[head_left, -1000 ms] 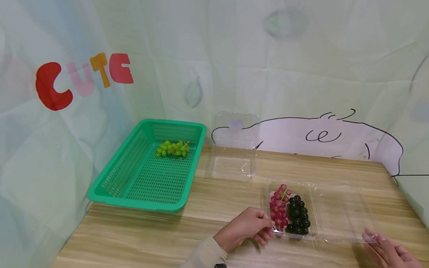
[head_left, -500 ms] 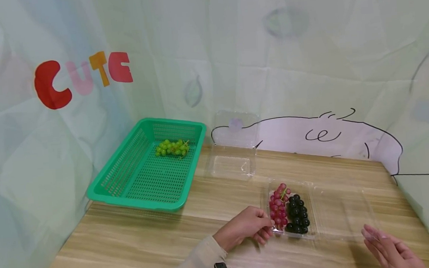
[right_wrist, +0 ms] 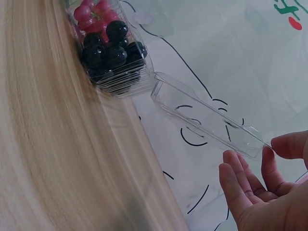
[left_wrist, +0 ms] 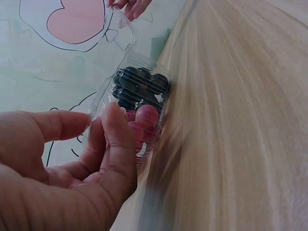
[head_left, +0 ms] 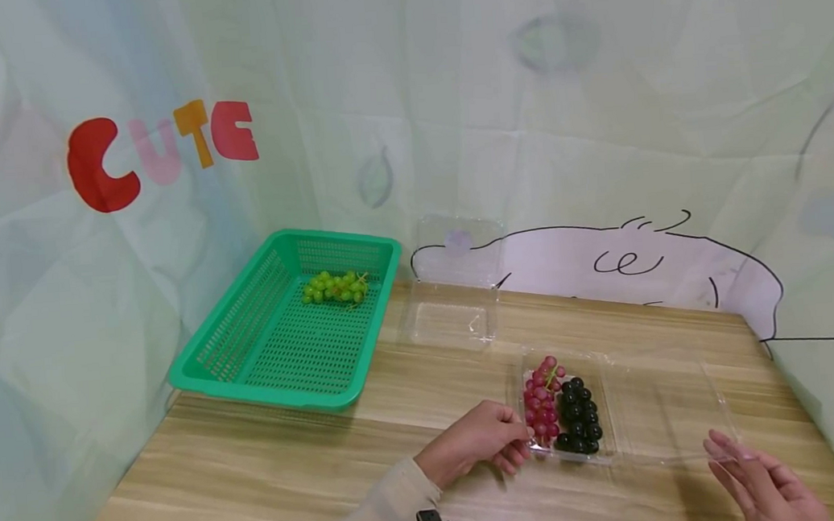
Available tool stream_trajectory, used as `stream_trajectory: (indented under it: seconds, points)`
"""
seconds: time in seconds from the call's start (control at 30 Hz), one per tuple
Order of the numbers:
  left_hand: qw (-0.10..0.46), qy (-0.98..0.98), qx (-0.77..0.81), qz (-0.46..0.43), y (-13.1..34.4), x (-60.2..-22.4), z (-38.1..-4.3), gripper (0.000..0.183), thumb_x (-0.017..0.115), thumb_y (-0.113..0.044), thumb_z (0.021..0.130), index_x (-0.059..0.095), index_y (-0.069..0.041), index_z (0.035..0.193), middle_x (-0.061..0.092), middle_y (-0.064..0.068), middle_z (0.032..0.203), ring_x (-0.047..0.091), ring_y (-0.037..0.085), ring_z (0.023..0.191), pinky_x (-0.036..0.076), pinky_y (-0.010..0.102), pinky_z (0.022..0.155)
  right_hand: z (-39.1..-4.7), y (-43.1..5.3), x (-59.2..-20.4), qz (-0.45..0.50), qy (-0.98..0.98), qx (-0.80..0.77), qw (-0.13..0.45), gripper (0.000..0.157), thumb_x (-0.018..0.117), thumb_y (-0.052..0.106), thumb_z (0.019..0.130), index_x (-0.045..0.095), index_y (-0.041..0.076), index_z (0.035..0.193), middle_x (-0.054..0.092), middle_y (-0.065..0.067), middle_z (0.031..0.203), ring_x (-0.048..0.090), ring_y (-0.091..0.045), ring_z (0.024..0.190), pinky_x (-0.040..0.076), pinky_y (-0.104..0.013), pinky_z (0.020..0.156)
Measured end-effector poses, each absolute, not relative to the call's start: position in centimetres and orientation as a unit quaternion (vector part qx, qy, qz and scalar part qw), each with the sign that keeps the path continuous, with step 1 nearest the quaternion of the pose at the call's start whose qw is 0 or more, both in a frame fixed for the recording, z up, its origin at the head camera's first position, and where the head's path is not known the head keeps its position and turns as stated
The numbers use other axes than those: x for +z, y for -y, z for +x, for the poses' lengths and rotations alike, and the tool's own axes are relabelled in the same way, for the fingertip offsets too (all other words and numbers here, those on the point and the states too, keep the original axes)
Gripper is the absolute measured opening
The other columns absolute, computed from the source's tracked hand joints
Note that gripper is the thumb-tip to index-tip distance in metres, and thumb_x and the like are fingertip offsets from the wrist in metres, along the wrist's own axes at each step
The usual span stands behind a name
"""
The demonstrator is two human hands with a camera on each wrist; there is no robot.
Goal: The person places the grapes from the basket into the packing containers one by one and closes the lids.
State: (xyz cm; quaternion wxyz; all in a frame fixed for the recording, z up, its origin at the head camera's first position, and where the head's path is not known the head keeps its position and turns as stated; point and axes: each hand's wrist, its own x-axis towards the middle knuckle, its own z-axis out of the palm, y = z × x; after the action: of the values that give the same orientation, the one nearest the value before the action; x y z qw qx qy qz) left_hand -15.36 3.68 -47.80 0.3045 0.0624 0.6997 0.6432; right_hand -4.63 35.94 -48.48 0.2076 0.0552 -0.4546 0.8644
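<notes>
A clear plastic clamshell box (head_left: 598, 459) on the table holds a bunch of red grapes (head_left: 541, 403) on its left and a bunch of black grapes (head_left: 577, 417) on its right. My left hand (head_left: 476, 442) pinches the box's near left rim between thumb and forefinger, as the left wrist view confirms. Hinged on the right side, the lid (right_wrist: 202, 113) stands swung out and tilted, its free edge off the table. At that edge my right hand (head_left: 762, 478) pinches the lid's corner with thumb and index finger; the other fingers are extended beneath.
A green basket (head_left: 270, 396) at the left holds a bunch of green grapes (head_left: 335, 289). Behind the box, by the curtain, another clear clamshell (head_left: 450, 323) stands with its lid up. A printed curtain (head_left: 599, 159) borders the wooden table (head_left: 258, 481).
My right hand has risen slightly, and the lid's free edge has lifted with it. The left hand stays at the box rim, and the grapes have not moved.
</notes>
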Motion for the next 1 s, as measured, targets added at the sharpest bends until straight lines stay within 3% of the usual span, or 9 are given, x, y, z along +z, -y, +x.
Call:
stream_trajectory:
  seconds: [0.17,0.53,1.0]
  points:
    - [0.305,-0.698,0.645,0.061,-3.7,-47.8,-15.4,0.018,0.065,-0.008,0.096,0.064,0.001,0.081,0.066,0.008,0.069,0.058,0.013,0.055,0.054,0.022,0.049,-4.6,-35.8,-48.2,0.057,0.446,0.870,0.204,0.023,0.046,-0.007,0.103,0.068,-0.007,0.112,0.073,-0.016,0.117,0.073,-0.023,0.106,0.060,-0.031,0.086]
    - [0.307,-0.697,0.646,0.058,-3.7,-47.7,-15.3,0.019,0.066,-0.008,0.097,0.063,-0.001,0.079,0.066,0.008,0.069,0.058,0.013,0.055,0.054,0.022,0.048,-4.7,-34.9,-47.2,-0.079,0.475,0.845,0.233,0.016,0.057,-0.002,0.100,0.070,-0.005,0.108,0.077,-0.010,0.106,0.075,-0.018,0.096,0.061,-0.028,0.076]
    - [0.301,-0.697,0.648,0.062,-3.7,-47.6,-15.2,0.020,0.065,-0.007,0.097,0.063,0.000,0.078,0.065,0.008,0.068,0.058,0.013,0.054,0.054,0.022,0.048,-5.2,-33.9,-46.3,-0.158,0.491,0.815,0.265,0.009,0.064,0.002,0.097,0.070,-0.005,0.098,0.078,-0.006,0.098,0.076,-0.015,0.088,0.062,-0.026,0.070]
